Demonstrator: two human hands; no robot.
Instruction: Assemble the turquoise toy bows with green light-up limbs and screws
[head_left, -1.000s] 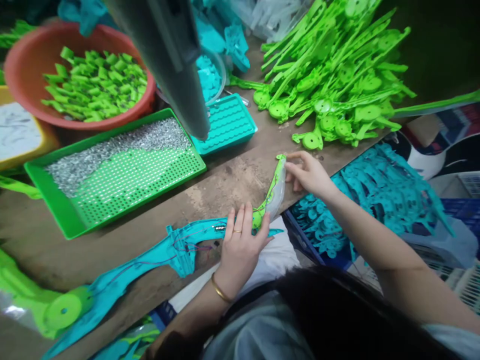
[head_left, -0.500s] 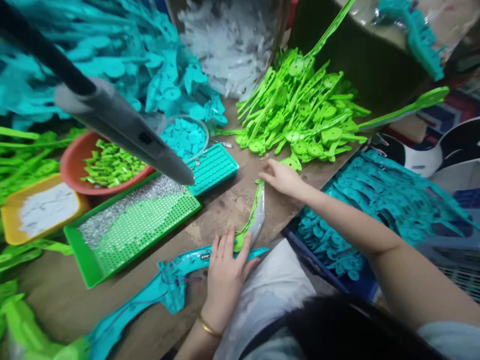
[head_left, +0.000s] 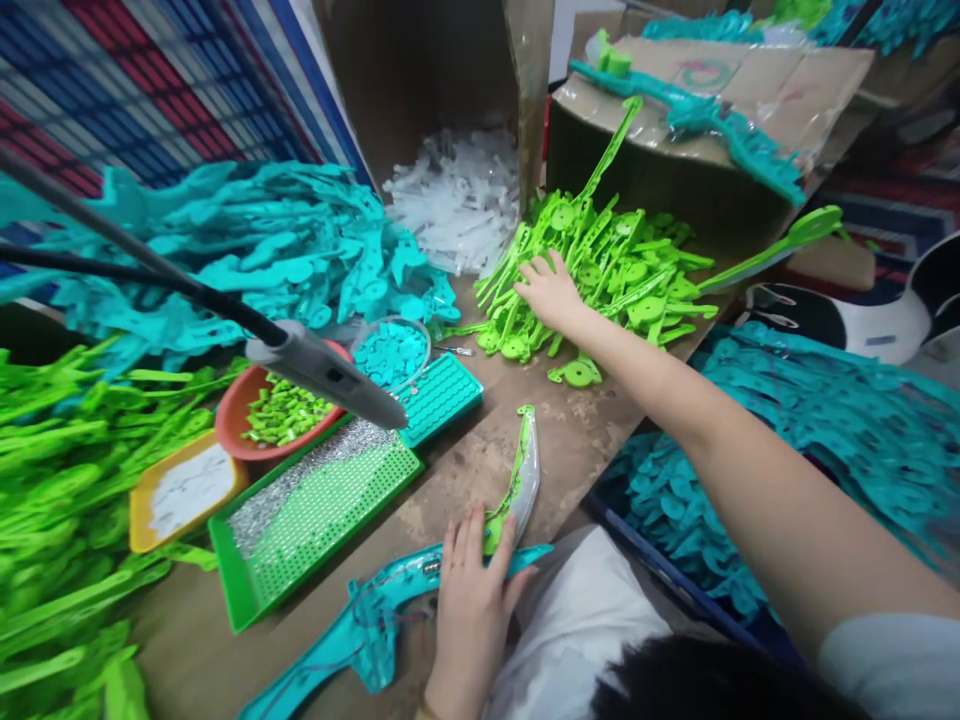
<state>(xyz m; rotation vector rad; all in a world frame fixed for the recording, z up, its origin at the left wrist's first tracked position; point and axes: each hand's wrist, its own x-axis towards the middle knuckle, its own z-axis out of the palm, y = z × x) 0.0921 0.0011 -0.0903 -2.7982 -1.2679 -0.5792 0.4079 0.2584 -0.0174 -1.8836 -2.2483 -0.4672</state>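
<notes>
My left hand (head_left: 471, 592) lies flat, fingers apart, on the near table edge. It presses on the lower end of a curved green and clear blade part (head_left: 520, 482) where it meets a long teal toy shell with wires (head_left: 375, 620). My right hand (head_left: 550, 288) is stretched far forward with its fingers spread on the pile of green plastic parts (head_left: 607, 265). Whether it grips one of them cannot be told. A single green part (head_left: 576, 373) lies loose just below that arm.
A hanging grey tool (head_left: 330, 378) hovers over a green tray of small metal pieces (head_left: 315, 505). Beside it are a teal tray (head_left: 439, 395), a red bowl of green pieces (head_left: 281, 410), a yellow tray (head_left: 180, 490), teal heaps (head_left: 240, 260), white parts in a carton (head_left: 457, 195).
My right hand let go of the blade part's tip and reached forward onto the green pile. The camera tilted up. My left hand stayed on the part's lower end.
</notes>
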